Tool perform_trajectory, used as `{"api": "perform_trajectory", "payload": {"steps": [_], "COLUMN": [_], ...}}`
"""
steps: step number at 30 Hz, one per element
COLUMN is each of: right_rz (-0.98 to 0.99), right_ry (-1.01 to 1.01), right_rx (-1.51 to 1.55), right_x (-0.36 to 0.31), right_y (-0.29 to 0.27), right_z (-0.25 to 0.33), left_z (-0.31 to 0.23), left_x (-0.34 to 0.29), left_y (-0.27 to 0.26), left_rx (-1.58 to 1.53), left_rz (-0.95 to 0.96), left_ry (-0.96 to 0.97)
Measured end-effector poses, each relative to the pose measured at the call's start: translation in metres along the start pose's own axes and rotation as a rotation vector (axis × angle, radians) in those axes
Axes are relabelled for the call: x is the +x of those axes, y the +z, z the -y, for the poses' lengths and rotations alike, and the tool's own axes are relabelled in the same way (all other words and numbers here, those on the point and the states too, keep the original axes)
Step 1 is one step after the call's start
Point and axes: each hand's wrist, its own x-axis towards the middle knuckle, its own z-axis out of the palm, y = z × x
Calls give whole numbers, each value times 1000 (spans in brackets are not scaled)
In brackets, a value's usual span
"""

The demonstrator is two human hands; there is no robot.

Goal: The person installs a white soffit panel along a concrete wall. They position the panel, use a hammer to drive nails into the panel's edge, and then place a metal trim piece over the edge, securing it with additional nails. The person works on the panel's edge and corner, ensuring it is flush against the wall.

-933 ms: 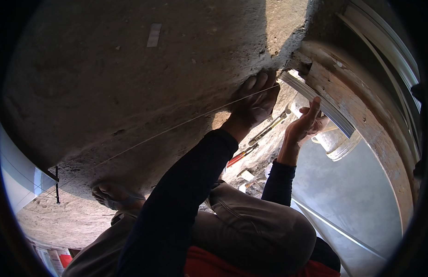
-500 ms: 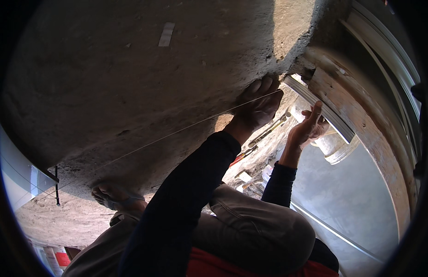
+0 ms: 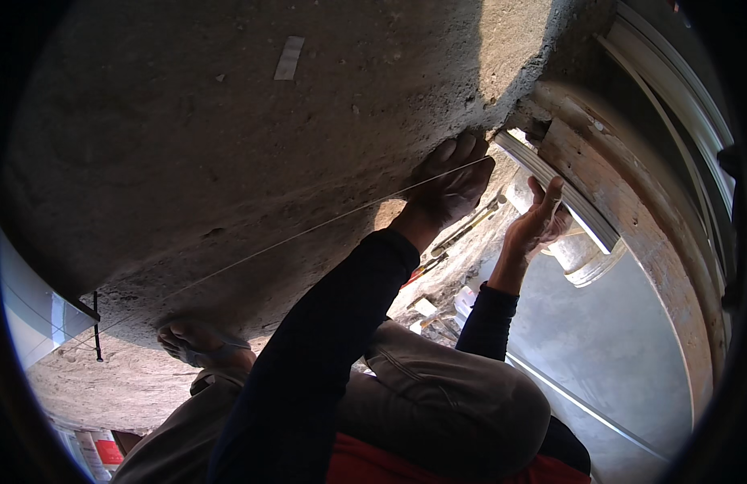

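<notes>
My left hand (image 3: 454, 184) presses close to the rough wall, back toward me, its fingers bent. A thin pale string (image 3: 309, 229) stretches across the wall from the lower left and ends at this hand's fingers, which appear to pinch it; the fingertips are partly hidden. Just to the right, my right hand (image 3: 536, 224) holds a light, grooved strip (image 3: 569, 195), thumb in front and the other fingers partly hidden behind. The strip slants down to the right, its upper end near my left hand.
A worn wooden board (image 3: 623, 202) curves down the right side. Below the strip are a whitish bucket (image 3: 585, 260) and a grey floor (image 3: 607, 323). Long-handled tools (image 3: 462, 231) lie beyond my left wrist. At the far left, the string meets a dark rod (image 3: 98, 327).
A finger of my right hand has lifted slightly beside the strip. My left hand, the string and the strip stay almost where they were.
</notes>
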Motion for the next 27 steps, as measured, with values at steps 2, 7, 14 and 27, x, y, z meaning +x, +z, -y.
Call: {"api": "perform_trajectory", "payload": {"steps": [2, 7, 14, 27], "right_rz": [14, 43, 41, 33], "right_ry": [-8, -20, -16, 9], "right_rx": [-59, -79, -38, 21], "right_x": [0, -1, -1, -1], "right_y": [0, -1, 3, 3], "right_z": [-1, -2, -2, -4], "left_z": [0, 0, 0, 0], "left_x": [0, 0, 0, 1], "left_y": [0, -1, -1, -1], "left_rx": [-6, -17, -21, -16], "left_rz": [-6, 58, 49, -23], "left_ry": [3, -1, -6, 2]}}
